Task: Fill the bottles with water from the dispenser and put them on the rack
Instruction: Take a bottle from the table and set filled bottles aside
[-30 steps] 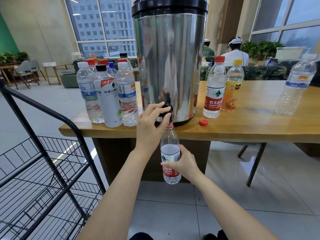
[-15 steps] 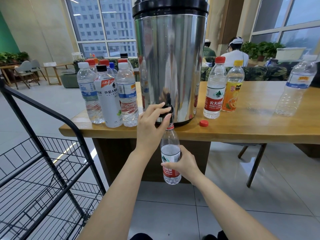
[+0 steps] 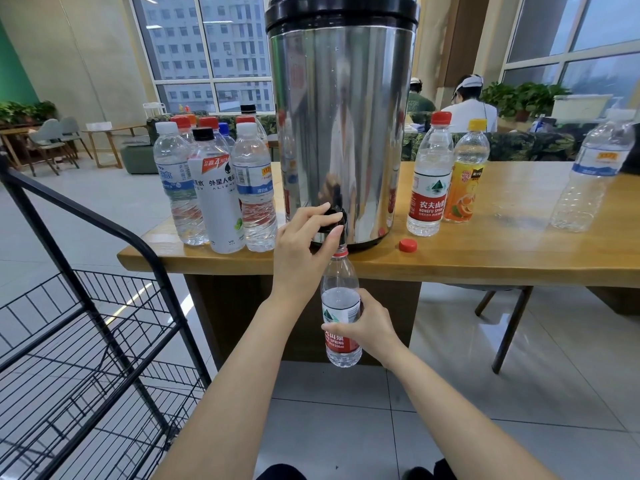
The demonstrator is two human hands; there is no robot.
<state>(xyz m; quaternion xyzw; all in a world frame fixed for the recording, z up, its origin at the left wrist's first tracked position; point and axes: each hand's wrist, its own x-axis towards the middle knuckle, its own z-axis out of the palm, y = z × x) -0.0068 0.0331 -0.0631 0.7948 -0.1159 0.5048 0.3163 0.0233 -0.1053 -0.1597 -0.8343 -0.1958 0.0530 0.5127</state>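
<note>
- Nothing has visibly shifted since half a second ago; both hands keep their places.
- The left hand (image 3: 304, 247) reaches up, fingers (image 3: 323, 211) curled on the black tap (image 3: 334, 220) of the steel dispenser (image 3: 341, 133).
- The right hand (image 3: 367, 323) is wrapped around the bottle (image 3: 341, 306), upright just below those fingers, neck under the tap, beneath the table (image 3: 485, 258) edge.

You have only one view, a wide-angle camera worn on your head. It looks forward and down over your two forearms, very near the dispenser (image 3: 341, 126), which fills the 12 o'clock part. The table (image 3: 485, 258) edge crosses the middle of the frame. The rack (image 3: 86, 323) stands at 8 o'clock. The windows bend at the borders. No second view shares this scene.
</note>
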